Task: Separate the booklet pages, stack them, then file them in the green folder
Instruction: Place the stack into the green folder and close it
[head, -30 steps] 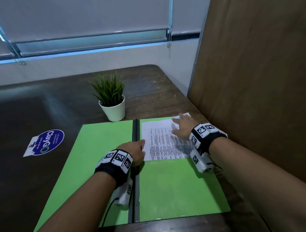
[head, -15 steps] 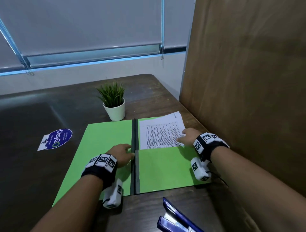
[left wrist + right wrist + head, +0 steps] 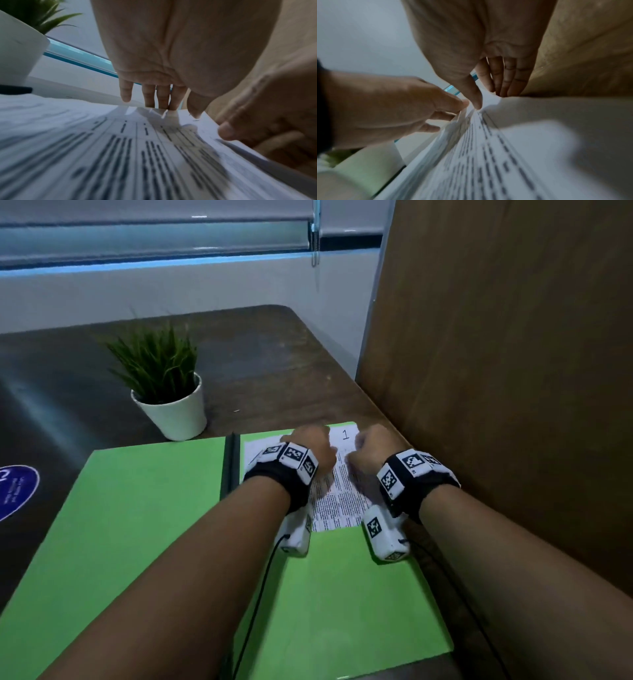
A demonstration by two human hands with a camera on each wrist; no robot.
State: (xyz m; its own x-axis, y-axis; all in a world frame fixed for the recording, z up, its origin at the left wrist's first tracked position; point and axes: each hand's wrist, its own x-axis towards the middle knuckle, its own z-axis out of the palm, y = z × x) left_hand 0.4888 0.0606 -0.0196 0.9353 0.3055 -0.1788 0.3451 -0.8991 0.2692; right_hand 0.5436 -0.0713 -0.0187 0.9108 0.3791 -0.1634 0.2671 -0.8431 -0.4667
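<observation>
The green folder [image 3: 154, 525] lies open on the table. The printed pages [image 3: 337, 501], marked "1" at the top, sit with their lower part in the folder's right pocket. Both hands are at the pages' far edge. My left hand [image 3: 308, 445] has its fingers behind that edge and its thumb on top [image 3: 176, 109]. My right hand [image 3: 371, 448] pinches the top right corner the same way [image 3: 488, 100]. Between the hands the pages [image 3: 488, 162] bow upward. The fingertips are hidden behind the paper.
A white pot with a green plant [image 3: 174, 412] stands just beyond the folder's left half. A brown panel [image 3: 496, 371] walls off the right side close to my right hand. A blue round sticker [image 3: 15, 491] lies at the left. The dark table [image 3: 274, 364] extends behind.
My left hand has left the folder's spine and moved onto the pages' top edge. My right hand has slid from the pages' lower right up to the top corner.
</observation>
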